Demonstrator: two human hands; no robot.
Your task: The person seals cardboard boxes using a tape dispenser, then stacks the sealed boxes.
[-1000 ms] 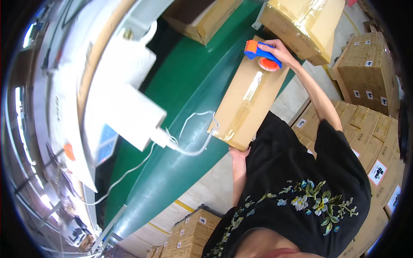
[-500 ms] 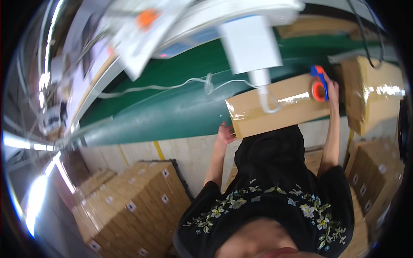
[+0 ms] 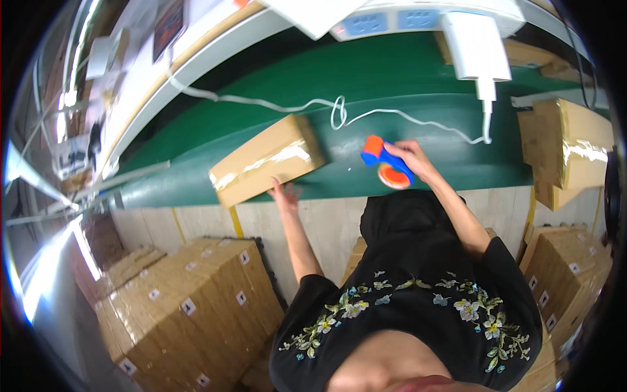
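Note:
A long brown cardboard box (image 3: 264,160), with shiny clear tape along it, lies slantwise on the green worktop (image 3: 353,153), left of my body. My left hand (image 3: 286,197) is at the box's near edge, fingers spread, its fingertips against the cardboard without gripping it. In front of my body, my right hand (image 3: 413,159) is closed round the handle of a blue and orange tape dispenser (image 3: 390,164). The dispenser's orange-centred tape roll points toward me, and the tool is held apart from the box.
A white power adapter (image 3: 475,49) hangs from a white socket strip (image 3: 385,25). Its white cable (image 3: 274,104) loops across the worktop. Taped cartons (image 3: 575,147) stand at the right end. Stacked cartons (image 3: 196,307) fill the lower left, and more cartons (image 3: 568,268) the lower right.
The box has moved left along the worktop and turned. My left hand has gone left with it. My right hand has come away from the box's right end, moving left with the tape dispenser.

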